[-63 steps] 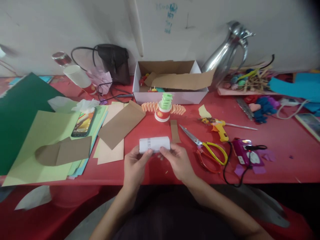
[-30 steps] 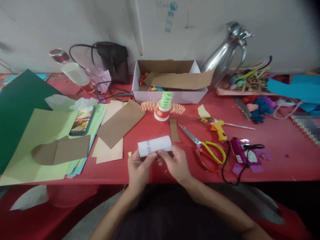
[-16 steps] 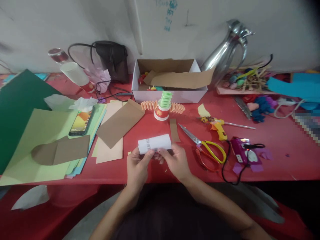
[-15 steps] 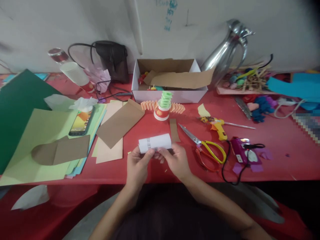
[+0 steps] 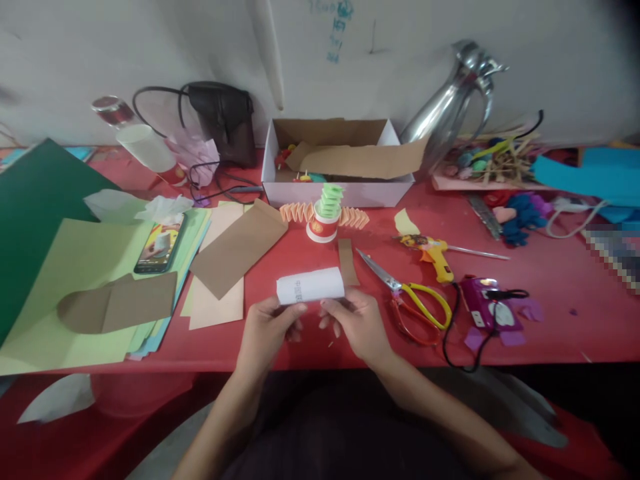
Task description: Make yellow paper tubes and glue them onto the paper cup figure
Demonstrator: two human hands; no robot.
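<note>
A white paper roll (image 5: pixel 311 285) with printed dark characters lies between my hands, above the red table (image 5: pixel 280 347). My left hand (image 5: pixel 267 333) holds its left end, thumb along the lower edge. Its right end is held by my right hand (image 5: pixel 357 327), with the thumb at the near edge and fingers curled below. Just beyond the roll stands a red and white paper cup (image 5: pixel 322 229) with a green folded strip (image 5: pixel 332 200) upright in it and orange folded strips (image 5: pixel 299 213) out to both sides. A small brown strip (image 5: pixel 347 260) lies right of the roll.
Scissors (image 5: pixel 393 283), a yellow glue gun (image 5: pixel 437 257) and a purple device (image 5: pixel 490 303) with a black cord are at right. Coloured paper (image 5: pixel 35 287), brown card (image 5: pixel 240 247) and a phone (image 5: pixel 159 247) lie left. Behind are an open box (image 5: pixel 335 195) and a metal jug (image 5: pixel 445 107).
The roll has turned, so its printed characters show differently. My fingers have spread somewhat below it, and my left hand has shifted slightly left. The picture on the phone is different.
</note>
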